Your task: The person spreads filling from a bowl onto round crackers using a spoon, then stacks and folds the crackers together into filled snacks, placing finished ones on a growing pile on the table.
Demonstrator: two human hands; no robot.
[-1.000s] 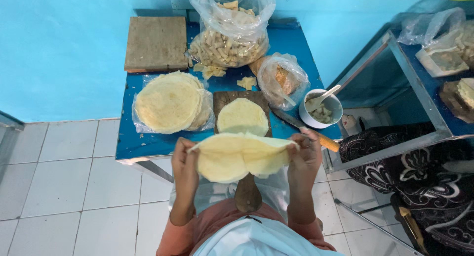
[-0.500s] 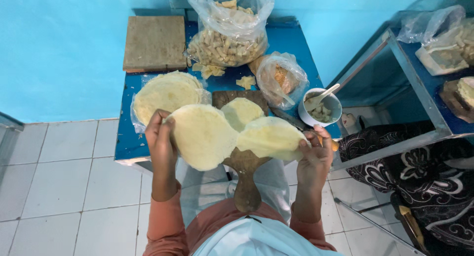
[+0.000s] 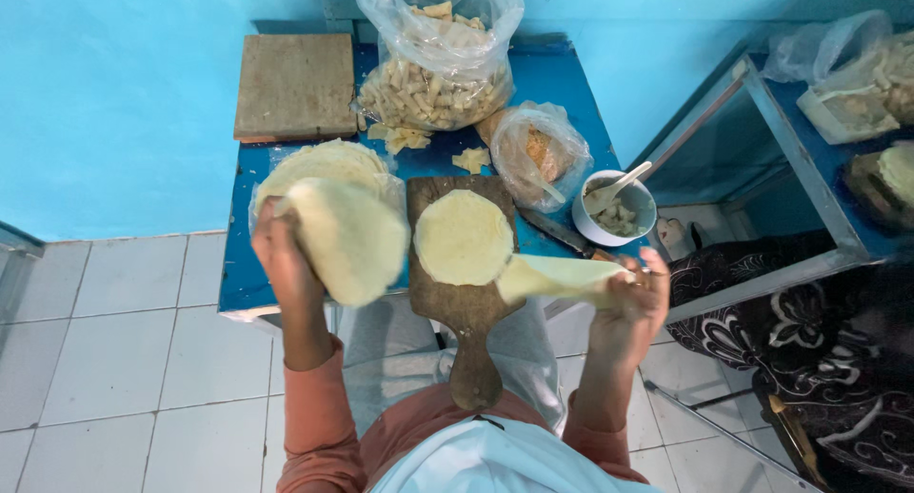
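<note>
white bowl with spoon — square wooden board behind.

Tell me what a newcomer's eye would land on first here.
First, the two pale round wrappers held up in the air: one in the left hand above the stack of wrappers, one folded in the right hand. Between them lies a third wrapper on the wooden paddle board. Behind, a big clear bag of rolled pieces stands on the blue table.

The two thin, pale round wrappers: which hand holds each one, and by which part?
Left hand grips one thin pale round wrapper at its left edge; right hand holds the other wrapper by its right end.
</note>
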